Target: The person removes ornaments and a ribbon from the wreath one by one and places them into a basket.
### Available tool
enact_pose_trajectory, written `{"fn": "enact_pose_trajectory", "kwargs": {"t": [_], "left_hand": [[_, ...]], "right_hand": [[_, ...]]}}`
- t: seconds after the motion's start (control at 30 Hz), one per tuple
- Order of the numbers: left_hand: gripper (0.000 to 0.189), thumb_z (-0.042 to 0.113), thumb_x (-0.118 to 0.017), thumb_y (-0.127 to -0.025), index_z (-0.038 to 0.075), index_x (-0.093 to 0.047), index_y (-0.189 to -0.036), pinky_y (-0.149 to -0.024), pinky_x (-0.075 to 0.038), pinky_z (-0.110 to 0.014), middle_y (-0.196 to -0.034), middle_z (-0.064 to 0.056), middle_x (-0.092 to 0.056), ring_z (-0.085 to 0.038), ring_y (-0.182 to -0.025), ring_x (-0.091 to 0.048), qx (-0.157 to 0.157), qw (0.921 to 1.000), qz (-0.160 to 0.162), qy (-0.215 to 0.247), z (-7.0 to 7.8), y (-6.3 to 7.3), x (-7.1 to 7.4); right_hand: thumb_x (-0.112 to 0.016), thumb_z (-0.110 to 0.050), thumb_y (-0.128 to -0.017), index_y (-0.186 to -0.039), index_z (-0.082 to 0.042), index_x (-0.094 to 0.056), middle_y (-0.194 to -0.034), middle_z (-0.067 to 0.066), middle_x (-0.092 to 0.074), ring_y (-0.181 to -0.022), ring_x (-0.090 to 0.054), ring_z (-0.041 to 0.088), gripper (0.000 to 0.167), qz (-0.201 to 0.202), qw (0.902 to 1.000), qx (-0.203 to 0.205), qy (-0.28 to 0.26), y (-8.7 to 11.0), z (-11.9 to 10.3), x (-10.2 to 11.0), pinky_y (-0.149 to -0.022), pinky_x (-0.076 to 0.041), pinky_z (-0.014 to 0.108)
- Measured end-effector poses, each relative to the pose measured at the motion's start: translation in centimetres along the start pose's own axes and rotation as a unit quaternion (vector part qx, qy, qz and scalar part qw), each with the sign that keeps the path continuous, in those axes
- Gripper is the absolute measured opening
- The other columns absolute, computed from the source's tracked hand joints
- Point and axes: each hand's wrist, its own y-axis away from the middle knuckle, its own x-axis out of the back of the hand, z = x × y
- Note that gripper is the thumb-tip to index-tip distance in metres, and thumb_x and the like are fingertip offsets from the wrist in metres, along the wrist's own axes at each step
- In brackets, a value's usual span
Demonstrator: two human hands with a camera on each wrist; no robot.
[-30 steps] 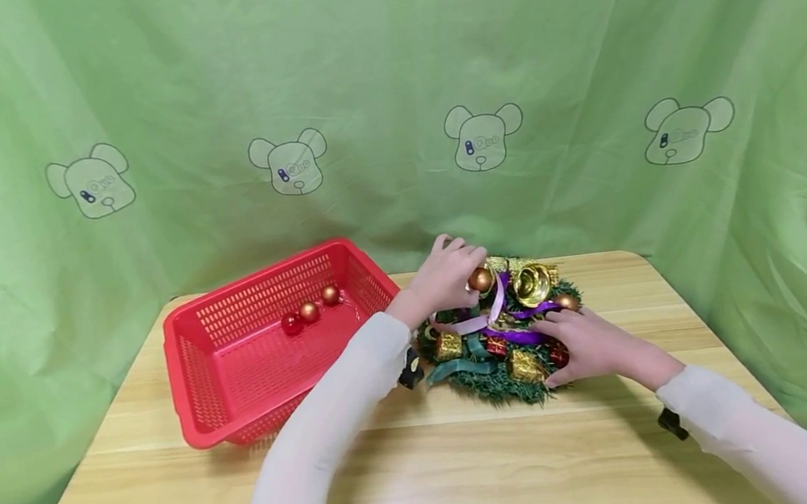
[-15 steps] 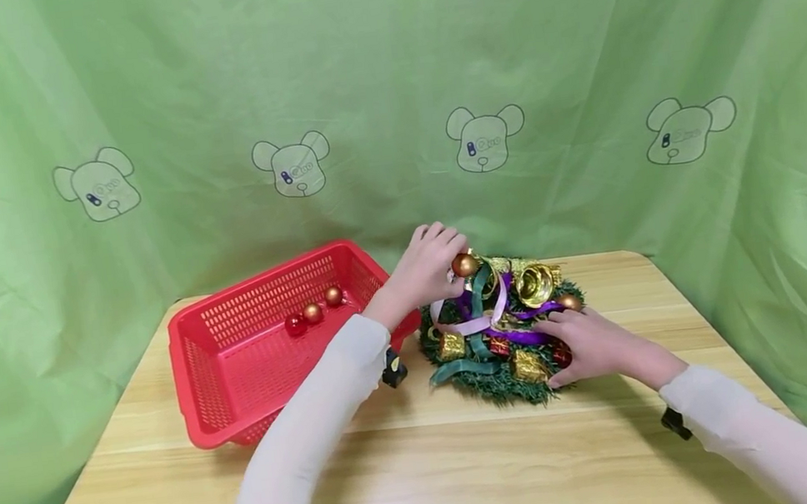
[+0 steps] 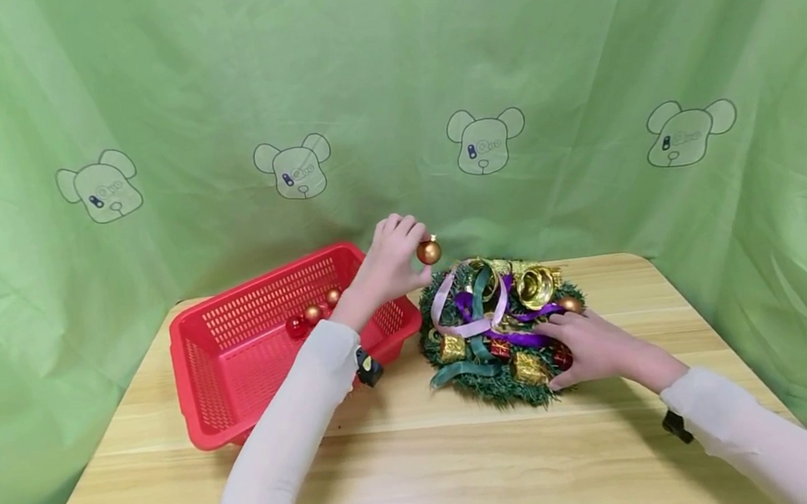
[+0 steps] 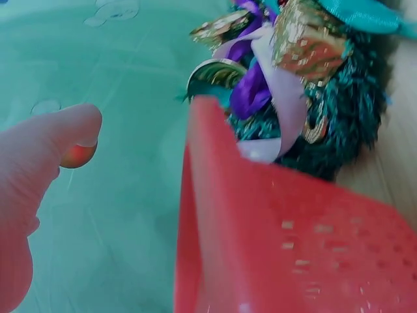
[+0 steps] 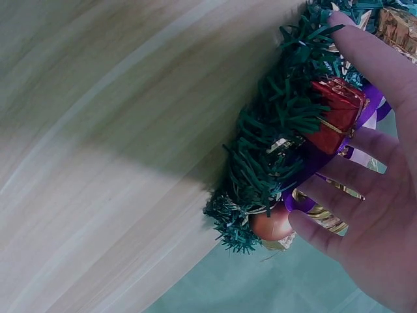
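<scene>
My left hand [image 3: 391,258] pinches a gold-copper Christmas ball [image 3: 429,250] by its side, raised above the gap between the red basket and the wreath. The left wrist view shows a sliver of that ball [image 4: 79,155] behind a fingertip. A green tinsel wreath [image 3: 492,388] lies flat on the table, decked with gold gift boxes [image 3: 529,368], golden bells [image 3: 535,286] and purple, pink and green ribbons. On its right side rests my right hand [image 3: 596,343], thumb and fingers spread. A red gift box [image 5: 335,114] and a copper ball [image 5: 272,223] show by its fingers.
A red plastic basket [image 3: 252,376] stands at the left, its right end close to the wreath. Inside are a red ball [image 3: 295,327] and two gold balls, one gold ball [image 3: 312,314] beside the red. Green cloth [image 3: 379,53] hangs behind the wooden table [image 3: 461,472].
My left hand has lifted the gold-copper ball off the wreath and carried it up and left toward the basket. The right hand has stayed on the wreath.
</scene>
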Motion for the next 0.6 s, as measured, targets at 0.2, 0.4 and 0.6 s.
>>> {"fn": "enact_pose_trajectory", "kwargs": {"t": [0.2, 0.4, 0.6], "left_hand": [[0.036, 0.02, -0.076, -0.076, 0.007, -0.062, -0.107, -0.101, -0.042, -0.046, -0.104, -0.006, -0.064, -0.026, -0.103, -0.052, 0.032, 0.9991, 0.022, 0.015, -2.0, 1.4, 1.1], [0.036, 0.017, -0.076, -0.074, 0.007, -0.063, -0.106, -0.098, -0.042, -0.046, -0.102, -0.007, -0.065, -0.026, -0.099, -0.051, 0.076, 0.9955, 0.037, 0.044, -4.0, 2.9, 2.1], [0.036, 0.016, -0.077, -0.075, 0.008, -0.063, -0.107, -0.096, -0.04, -0.045, -0.103, -0.006, -0.064, -0.025, -0.1, -0.049, 0.129, 0.9871, 0.034, 0.088, -5.7, 4.2, 3.2]], "right_hand": [[-0.088, -0.057, -0.066, -0.136, -0.004, -0.062, -0.13, 0.024, -0.064, -0.12, -0.061, 0.043, 0.091, 0.004, 1.0, 0.001, -0.003, 0.1, -0.2, 0.1, -0.1, -0.042, 0.072], [-0.089, -0.056, -0.066, -0.136, -0.004, -0.062, -0.13, 0.024, -0.064, -0.12, -0.061, 0.044, 0.091, 0.004, 1.0, 0.002, -0.003, 0.1, -0.2, 0.2, -0.1, -0.042, 0.072], [-0.088, -0.057, -0.066, -0.136, -0.004, -0.061, -0.132, 0.026, -0.063, -0.121, -0.06, 0.045, 0.092, 0.001, 1.0, 0.0, -0.003, 0.0, -0.1, 0.1, -0.1, -0.042, 0.072]]}}
